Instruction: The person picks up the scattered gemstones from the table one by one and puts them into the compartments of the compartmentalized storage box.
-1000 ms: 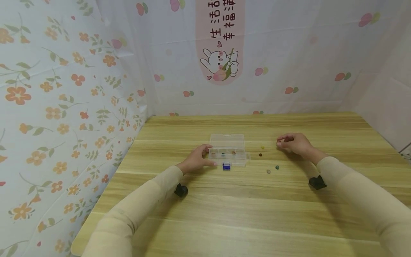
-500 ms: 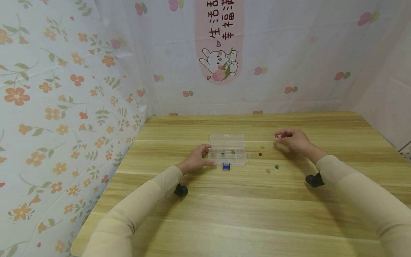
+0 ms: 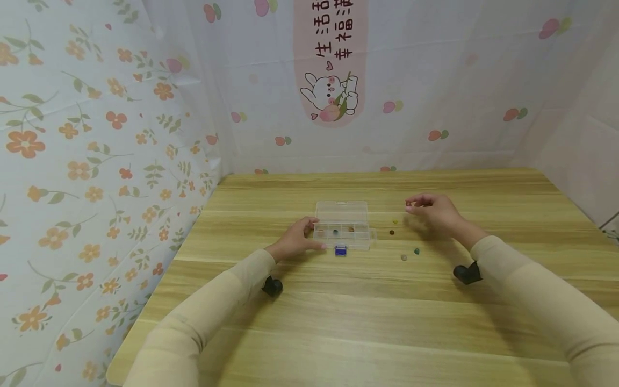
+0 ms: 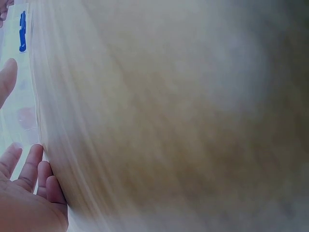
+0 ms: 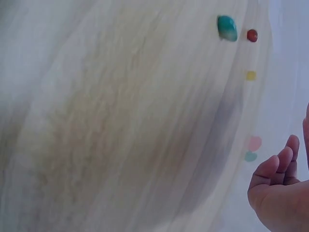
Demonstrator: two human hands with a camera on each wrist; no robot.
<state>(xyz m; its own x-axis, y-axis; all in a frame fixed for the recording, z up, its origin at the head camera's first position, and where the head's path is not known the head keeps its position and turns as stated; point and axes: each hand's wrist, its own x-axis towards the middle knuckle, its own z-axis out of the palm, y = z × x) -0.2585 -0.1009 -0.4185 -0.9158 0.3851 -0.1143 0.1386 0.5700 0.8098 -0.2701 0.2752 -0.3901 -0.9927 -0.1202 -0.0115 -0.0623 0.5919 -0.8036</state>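
**Two hands, one clear box, four loose beads**

Two hands at work on a wooden table (image 3: 367, 322).

Left hand (image 3: 296, 243): lies on the table, fingers relaxed and nearly straight, fingertips touching the left end of the clear box (image 3: 344, 228). It grips nothing.

Right hand (image 3: 435, 212): raised just above the table, right of the box, thumb and forefinger pinched together. Whether a bead sits between them cannot be told; anything there is too small to see.

Box: shallow, divided, lid open; a few beads in the compartments; blue clasp (image 3: 340, 250) at the near edge. Probably light and inclined to slide, so steady it at an end wall.

Loose beads between box and right hand: yellow (image 3: 395, 221), dark red (image 3: 391, 233), green (image 3: 416, 251), pale (image 3: 403, 258). Judged hard, smooth and prone to roll; best pinched from above with two fingertips.
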